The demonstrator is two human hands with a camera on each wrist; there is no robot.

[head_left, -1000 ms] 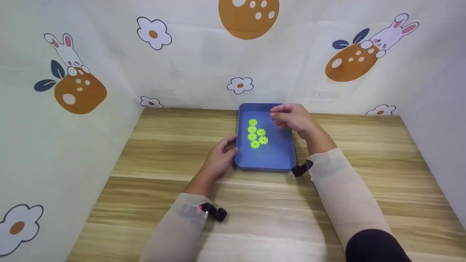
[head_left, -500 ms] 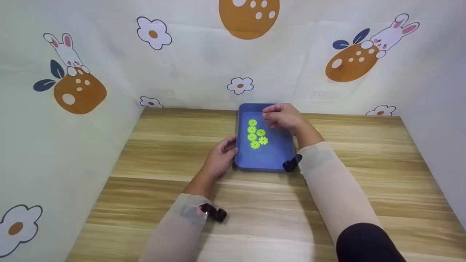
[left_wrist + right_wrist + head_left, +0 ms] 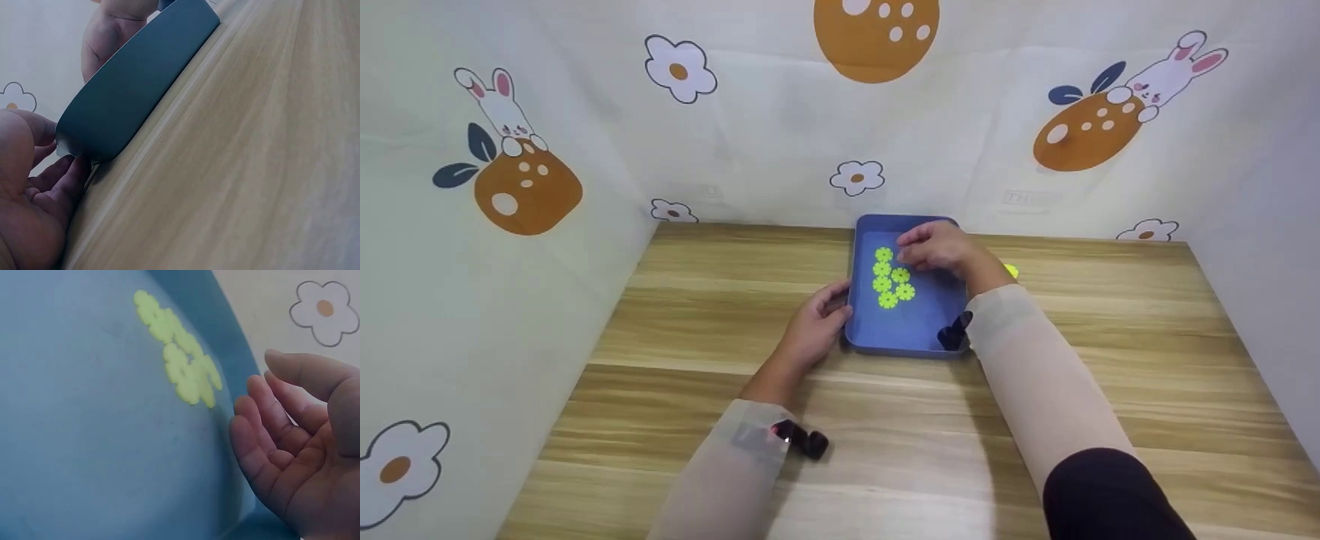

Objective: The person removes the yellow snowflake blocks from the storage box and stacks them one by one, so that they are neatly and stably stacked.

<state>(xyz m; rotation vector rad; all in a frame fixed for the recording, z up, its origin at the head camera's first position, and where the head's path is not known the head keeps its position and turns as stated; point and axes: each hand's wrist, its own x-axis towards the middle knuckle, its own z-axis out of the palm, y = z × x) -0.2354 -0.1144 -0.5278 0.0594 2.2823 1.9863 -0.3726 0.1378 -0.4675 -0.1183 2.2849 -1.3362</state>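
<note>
A blue rectangular tray [image 3: 911, 330] stands at the back of the table, with several lime-green, notched snowflake discs [image 3: 888, 300] lying flat in its left half. Over the tray's far right part hovers my right hand [image 3: 941, 247], close to the discs. In the right wrist view, its fingers [image 3: 247, 439] are loosely bent and nothing shows between them and the thumb. My left hand [image 3: 814, 322] rests against the tray's left side, thumb and fingertips touching the outer wall. From the left wrist, these fingers [image 3: 70, 174] show at the tray's lower corner.
Another lime-green piece [image 3: 1012, 270] is on the table right of the tray, partly hidden by my right wrist. Behind the tray rises a fabric backdrop [image 3: 765, 135] printed with flowers and rabbits. Wood-grain tabletop [image 3: 885, 450] lies in front of the tray.
My right hand has moved left and slightly nearer over the tray, toward the discs. The lime-green piece behind the right wrist has come into view. My left hand and the tray stay put.
</note>
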